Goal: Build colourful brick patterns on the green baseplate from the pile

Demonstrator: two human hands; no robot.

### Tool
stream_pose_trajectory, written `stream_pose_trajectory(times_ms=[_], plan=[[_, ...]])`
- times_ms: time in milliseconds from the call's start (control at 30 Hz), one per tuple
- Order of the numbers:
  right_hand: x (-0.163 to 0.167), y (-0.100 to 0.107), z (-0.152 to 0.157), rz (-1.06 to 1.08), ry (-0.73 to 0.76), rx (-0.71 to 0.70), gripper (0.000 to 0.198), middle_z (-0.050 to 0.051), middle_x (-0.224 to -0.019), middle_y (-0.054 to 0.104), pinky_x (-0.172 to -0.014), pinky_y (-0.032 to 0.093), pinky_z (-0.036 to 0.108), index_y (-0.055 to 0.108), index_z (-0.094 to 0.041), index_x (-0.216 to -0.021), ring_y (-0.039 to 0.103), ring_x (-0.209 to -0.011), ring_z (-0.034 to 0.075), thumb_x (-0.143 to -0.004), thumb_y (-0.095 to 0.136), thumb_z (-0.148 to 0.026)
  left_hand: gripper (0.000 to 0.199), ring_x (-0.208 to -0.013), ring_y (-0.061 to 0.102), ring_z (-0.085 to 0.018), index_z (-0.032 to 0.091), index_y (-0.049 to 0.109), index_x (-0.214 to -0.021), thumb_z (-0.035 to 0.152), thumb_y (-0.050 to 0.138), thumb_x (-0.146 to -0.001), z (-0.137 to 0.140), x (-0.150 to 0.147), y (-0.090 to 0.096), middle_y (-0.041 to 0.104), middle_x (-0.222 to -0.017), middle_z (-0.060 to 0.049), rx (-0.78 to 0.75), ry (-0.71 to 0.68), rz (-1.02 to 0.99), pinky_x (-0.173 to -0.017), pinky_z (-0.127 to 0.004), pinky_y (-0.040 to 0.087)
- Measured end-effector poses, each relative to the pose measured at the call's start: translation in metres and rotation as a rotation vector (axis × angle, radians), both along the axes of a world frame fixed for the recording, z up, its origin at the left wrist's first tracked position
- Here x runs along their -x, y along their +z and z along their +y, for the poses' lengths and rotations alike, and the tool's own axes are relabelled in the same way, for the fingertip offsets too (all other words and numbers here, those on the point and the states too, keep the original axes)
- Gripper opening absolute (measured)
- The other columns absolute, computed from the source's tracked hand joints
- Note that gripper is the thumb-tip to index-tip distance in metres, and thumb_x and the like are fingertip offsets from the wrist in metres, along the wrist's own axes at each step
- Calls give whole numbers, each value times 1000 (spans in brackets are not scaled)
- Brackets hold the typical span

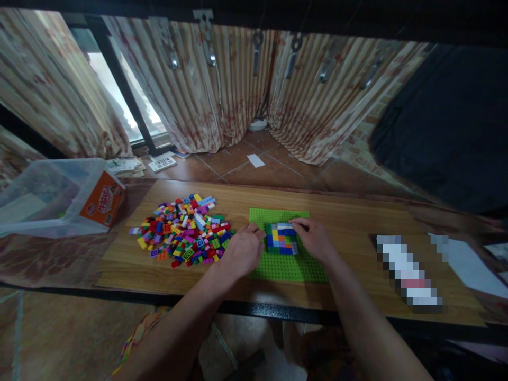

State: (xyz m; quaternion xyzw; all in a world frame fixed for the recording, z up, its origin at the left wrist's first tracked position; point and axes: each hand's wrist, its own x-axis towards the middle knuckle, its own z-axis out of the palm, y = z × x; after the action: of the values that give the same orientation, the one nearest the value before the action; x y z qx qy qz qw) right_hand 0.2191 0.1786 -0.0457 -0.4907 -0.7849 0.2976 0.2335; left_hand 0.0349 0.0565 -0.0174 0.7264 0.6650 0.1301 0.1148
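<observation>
A green studded baseplate (289, 270) lies on the wooden board, bearing a low block of multicoloured building bricks (281, 241) in blue, yellow, orange, white and green. My right hand (315, 238) pinches at the block's far right corner, its fingertips against a pale brick there. At the left edge of the baseplate is my left hand (244, 248), with its fingers curled together; whatever is between them is hidden. Just left of it spreads a pile of loose bricks (186, 230) in many colours and sizes.
A clear plastic bin (55, 222) with an orange label stands at the far left. On the right are a pixelated, blurred-out object (408, 272) and white paper (476, 267). The board's dark front edge (278, 311) runs near me. Curtains (222, 95) hang behind.
</observation>
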Motion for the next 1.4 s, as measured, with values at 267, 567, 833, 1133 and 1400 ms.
stream_pose_trajectory(times_ms=[267, 567, 833, 1133, 1400], plan=[[-1, -1, -2, -31, 20, -49, 27, 7, -96, 73, -85, 47, 38, 72, -21, -91, 65, -91, 22, -84, 48, -31, 15, -93, 60, -19, 17, 60, -95, 18, 47, -86, -2, 1, 2, 60, -99, -7, 1, -12, 11, -88, -33, 50], [1, -3, -3, -98, 23, -102, 31, 9, -92, 71, -80, 48, 37, 72, -18, -91, 64, -85, 23, -84, 47, -35, 16, -93, 61, -18, 17, 59, -93, 19, 43, -90, -5, 6, 5, 62, -95, -6, 17, -4, 27, -84, -30, 52], [1, -2, -3, -101, 31, -123, 30, 9, -95, 71, -83, 47, 38, 72, -18, -91, 64, -88, 23, -85, 47, -34, 14, -92, 61, -18, 17, 58, -92, 19, 45, -88, -6, 7, 7, 61, -97, -6, 14, -23, 26, -85, -31, 51], [2, 0, -5, -109, 33, -131, 32, 10, -95, 71, -83, 47, 37, 71, -18, -90, 64, -90, 23, -87, 44, -34, 15, -93, 60, -19, 17, 59, -94, 17, 46, -87, -5, 3, 7, 60, -100, -7, 25, -27, 19, -87, -31, 50], [4, 2, -7, -144, 24, -154, 31, 9, -91, 70, -80, 47, 36, 71, -19, -89, 63, -85, 22, -86, 44, -33, 16, -91, 60, -19, 16, 61, -92, 17, 46, -86, -4, 2, 7, 61, -97, -7, 19, -27, 18, -86, -32, 50]])
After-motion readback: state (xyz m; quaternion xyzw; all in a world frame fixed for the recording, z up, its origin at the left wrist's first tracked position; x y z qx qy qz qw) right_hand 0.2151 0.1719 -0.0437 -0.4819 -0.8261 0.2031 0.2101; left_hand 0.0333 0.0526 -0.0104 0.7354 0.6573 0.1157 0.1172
